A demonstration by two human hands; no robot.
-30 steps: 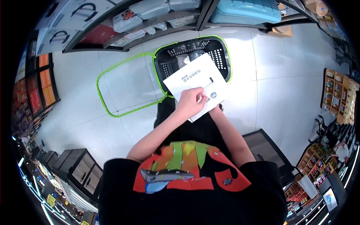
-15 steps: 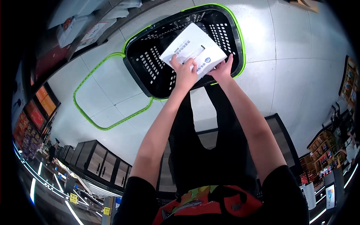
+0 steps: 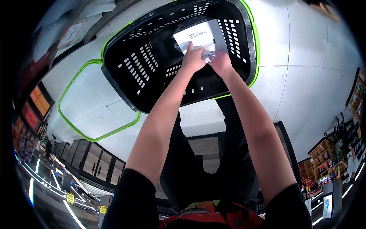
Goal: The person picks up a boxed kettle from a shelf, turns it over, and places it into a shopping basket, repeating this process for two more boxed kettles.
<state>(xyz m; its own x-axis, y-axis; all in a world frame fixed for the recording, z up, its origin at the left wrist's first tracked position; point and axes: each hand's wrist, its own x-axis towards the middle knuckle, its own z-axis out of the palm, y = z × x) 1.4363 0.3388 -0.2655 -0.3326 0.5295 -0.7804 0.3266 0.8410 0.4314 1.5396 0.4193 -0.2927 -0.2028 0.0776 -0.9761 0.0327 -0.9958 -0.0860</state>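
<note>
A white cardboard box [image 3: 196, 36] with printed lettering and a grey side lies low inside a black shopping basket [image 3: 124, 86] with a bright green rim. My left hand [image 3: 193, 59] grips the box's near left part, fingers over its printed top. At the near right corner my right hand [image 3: 221, 63] holds the same box, fingers bent against its edge. The basket's perforated walls surround both hands. A loose-hanging green handle [image 3: 78, 128] is folded out to the left of the basket.
The basket stands on a pale tiled floor [image 3: 305, 49]. Shelves with a price sign [image 3: 71, 33] rise at the upper left. Dark cabinets [image 3: 97, 164] stand at the lower left, and stocked shelves [image 3: 326, 158] at the right.
Both hands have lowered the white box deeper into the basket, where it now looks smaller. The view has shifted closer over the basket.
</note>
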